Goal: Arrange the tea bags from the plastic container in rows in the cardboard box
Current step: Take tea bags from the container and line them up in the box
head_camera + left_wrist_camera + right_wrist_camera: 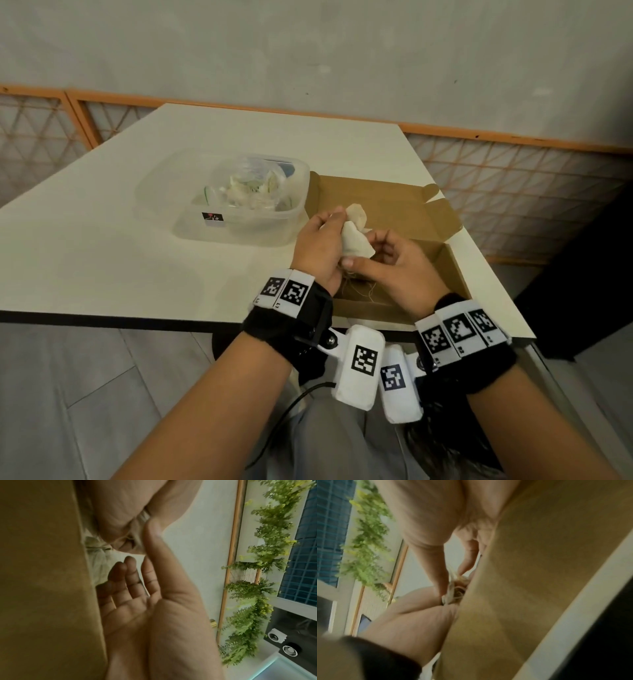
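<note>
Tea bags (356, 236) apparently between both hands

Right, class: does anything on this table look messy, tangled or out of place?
Yes. The cream tea bags held by both hands, left hand and right hand, trail a knot of loose strings over the open brown cardboard box, not laid in rows.
</note>
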The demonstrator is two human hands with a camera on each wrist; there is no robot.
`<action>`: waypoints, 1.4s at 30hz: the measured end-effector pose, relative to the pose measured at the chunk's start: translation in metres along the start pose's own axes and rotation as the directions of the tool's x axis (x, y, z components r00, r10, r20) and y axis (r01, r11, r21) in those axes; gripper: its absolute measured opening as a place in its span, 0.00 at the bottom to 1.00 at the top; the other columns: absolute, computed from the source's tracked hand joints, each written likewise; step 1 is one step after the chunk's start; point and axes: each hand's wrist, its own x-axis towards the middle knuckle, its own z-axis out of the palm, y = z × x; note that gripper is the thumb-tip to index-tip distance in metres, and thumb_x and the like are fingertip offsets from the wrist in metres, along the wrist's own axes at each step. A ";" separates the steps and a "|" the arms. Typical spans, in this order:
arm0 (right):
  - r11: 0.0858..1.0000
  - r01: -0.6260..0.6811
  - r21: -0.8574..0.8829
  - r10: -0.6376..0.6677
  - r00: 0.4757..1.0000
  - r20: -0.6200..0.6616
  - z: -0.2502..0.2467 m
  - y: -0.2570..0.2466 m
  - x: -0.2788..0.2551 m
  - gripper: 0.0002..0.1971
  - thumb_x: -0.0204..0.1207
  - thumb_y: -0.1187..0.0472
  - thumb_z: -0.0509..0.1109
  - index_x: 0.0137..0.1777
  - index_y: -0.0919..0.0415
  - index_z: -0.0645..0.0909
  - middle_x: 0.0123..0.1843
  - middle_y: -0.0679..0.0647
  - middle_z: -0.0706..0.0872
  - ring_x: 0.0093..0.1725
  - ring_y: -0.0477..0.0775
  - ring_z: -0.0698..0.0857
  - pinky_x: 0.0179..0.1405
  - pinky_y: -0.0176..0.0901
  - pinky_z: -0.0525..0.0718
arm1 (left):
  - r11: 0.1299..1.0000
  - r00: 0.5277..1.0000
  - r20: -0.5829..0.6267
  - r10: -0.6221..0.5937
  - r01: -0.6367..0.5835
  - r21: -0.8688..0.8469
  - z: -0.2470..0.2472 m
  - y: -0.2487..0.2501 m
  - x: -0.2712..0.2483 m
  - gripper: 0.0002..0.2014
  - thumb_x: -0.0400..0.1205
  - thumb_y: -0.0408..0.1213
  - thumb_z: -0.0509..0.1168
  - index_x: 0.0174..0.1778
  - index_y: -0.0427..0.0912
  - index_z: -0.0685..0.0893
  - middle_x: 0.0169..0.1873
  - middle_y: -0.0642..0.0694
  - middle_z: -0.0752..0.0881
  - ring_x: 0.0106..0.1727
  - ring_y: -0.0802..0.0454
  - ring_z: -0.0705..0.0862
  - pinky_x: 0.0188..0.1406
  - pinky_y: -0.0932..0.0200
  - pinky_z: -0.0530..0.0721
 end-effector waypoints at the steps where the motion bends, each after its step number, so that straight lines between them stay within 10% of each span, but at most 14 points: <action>1: 0.999 -0.013 0.053 0.013 1.000 -0.002 -0.001 0.001 0.001 0.11 0.67 0.69 0.75 0.47 0.59 0.80 0.44 0.52 0.87 0.43 0.46 0.85 0.43 0.34 0.85 | 1.000 1.000 0.009 -0.002 0.002 -0.015 0.001 0.000 0.000 0.06 0.86 0.39 0.60 0.50 0.39 0.77 0.38 0.43 0.85 0.32 0.53 0.87 0.30 0.58 0.86; 7: 0.942 -0.038 0.333 0.074 0.993 -0.095 -0.012 0.002 0.005 0.08 0.73 0.74 0.67 0.41 0.59 0.78 0.33 0.49 0.89 0.33 0.46 0.87 0.33 0.38 0.87 | 0.995 0.997 0.051 -0.052 0.057 -0.083 -0.006 0.011 -0.001 0.10 0.86 0.37 0.60 0.60 0.38 0.76 0.39 0.42 0.83 0.27 0.54 0.85 0.20 0.61 0.82; 12: 0.999 -0.034 0.016 0.035 0.998 -0.060 -0.030 -0.010 0.009 0.08 0.72 0.72 0.70 0.42 0.58 0.82 0.31 0.47 0.89 0.31 0.45 0.84 0.34 0.37 0.81 | 0.968 0.995 0.055 -0.087 0.097 -0.230 -0.016 0.017 0.004 0.04 0.84 0.37 0.62 0.49 0.42 0.81 0.35 0.48 0.83 0.31 0.56 0.78 0.19 0.69 0.76; 17: 0.991 -0.032 -0.129 0.036 0.999 0.026 -0.040 -0.036 0.017 0.07 0.72 0.70 0.71 0.45 0.57 0.85 0.41 0.54 0.90 0.42 0.54 0.87 0.50 0.47 0.84 | 0.986 0.962 0.268 -0.061 0.016 0.166 -0.015 0.014 -0.004 0.15 0.74 0.51 0.70 0.51 0.47 0.83 0.35 0.52 0.83 0.29 0.60 0.77 0.27 0.69 0.73; 20: 0.985 -0.002 -0.173 0.005 1.000 0.018 -0.040 -0.049 0.024 0.07 0.71 0.68 0.72 0.46 0.57 0.85 0.43 0.58 0.89 0.41 0.53 0.85 0.46 0.44 0.83 | 0.962 0.954 0.287 -0.090 0.009 0.274 -0.013 0.011 -0.007 0.06 0.77 0.41 0.71 0.43 0.43 0.83 0.31 0.51 0.85 0.28 0.60 0.75 0.23 0.71 0.71; 25: 0.960 -0.060 -0.275 0.066 0.998 0.011 -0.041 -0.048 0.028 0.03 0.71 0.65 0.73 0.43 0.59 0.85 0.39 0.54 0.87 0.35 0.45 0.82 0.28 0.27 0.79 | 0.988 0.967 0.235 -0.094 0.062 0.143 -0.015 0.013 -0.005 0.05 0.80 0.36 0.68 0.39 0.43 0.82 0.31 0.51 0.84 0.25 0.62 0.76 0.18 0.72 0.70; 32: 0.855 -0.176 -0.487 0.222 0.974 0.039 -0.052 -0.045 0.031 0.01 0.72 0.64 0.73 0.43 0.60 0.85 0.35 0.55 0.84 0.25 0.44 0.77 0.23 0.27 0.75 | 0.926 0.965 0.237 -0.116 0.191 -0.325 -0.020 0.020 0.001 0.05 0.83 0.36 0.61 0.42 0.43 0.80 0.28 0.50 0.77 0.23 0.61 0.76 0.13 0.72 0.68; 36: 0.706 -0.210 -0.677 0.428 0.887 0.172 -0.039 -0.035 0.031 0.01 0.70 0.63 0.75 0.41 0.58 0.86 0.33 0.53 0.85 0.29 0.47 0.77 0.30 0.32 0.76 | 0.937 0.968 0.225 -0.109 0.175 -0.302 -0.019 0.018 0.001 0.05 0.84 0.35 0.60 0.43 0.44 0.79 0.28 0.50 0.76 0.23 0.62 0.76 0.15 0.73 0.67; 42: 0.725 -0.282 -0.628 0.372 0.928 0.012 -0.028 -0.019 0.046 0.07 0.69 0.67 0.76 0.47 0.66 0.85 0.30 0.55 0.82 0.22 0.46 0.77 0.20 0.30 0.76 | 0.942 0.969 0.226 -0.105 0.169 -0.291 -0.020 0.019 0.000 0.05 0.84 0.34 0.60 0.43 0.43 0.79 0.30 0.50 0.76 0.24 0.62 0.76 0.14 0.73 0.68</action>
